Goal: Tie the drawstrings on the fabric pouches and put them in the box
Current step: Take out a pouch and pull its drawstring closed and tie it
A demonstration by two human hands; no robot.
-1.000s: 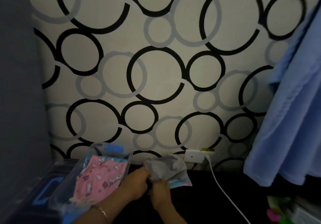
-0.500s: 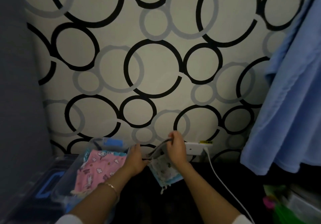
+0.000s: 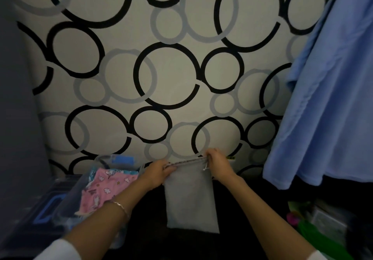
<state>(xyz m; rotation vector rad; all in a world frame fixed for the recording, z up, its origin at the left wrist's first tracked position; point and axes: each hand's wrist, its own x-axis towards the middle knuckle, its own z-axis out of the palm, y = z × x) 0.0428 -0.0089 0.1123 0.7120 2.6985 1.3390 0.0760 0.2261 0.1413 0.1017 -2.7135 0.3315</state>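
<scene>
Hands stretch a grey pouch (image 3: 189,199) flat, seen from a head cam looking down. Left hand (image 3: 157,172) pinches the pouch's top-left corner, fingers curled over the hem. Right hand (image 3: 219,164) grips the top-right corner, fist closed round the edge, held a bit higher than the left, so the top hem runs taut btwn them at a slight slant. Pouch hangs straight down from both hands, below and btwn the forearms, in front of a dark surface (image 3: 145,229). Short pale drawstring (image 3: 205,167) end dangles just under the right hand; can't tell if it's knotted.

Just left of the left hand sits a clear plastic box (image 3: 105,161) w/ a blue clip on its far rim. Inside it lies a pink pouch (image 3: 107,191) w/ white cartoon print, partly hidden by the left forearm. Thin bracelet (image 3: 121,206) circles the left wrist. White sleeves show at the bottom edge.

Beyond the hands: wall (image 3: 167,74) papered w/ black & grey overlapping rings. Well right of the right hand hangs a light blue cloth (image 3: 327,98). Below it, at lower right, blurry green & pink items (image 3: 314,231), too unclear to name.
</scene>
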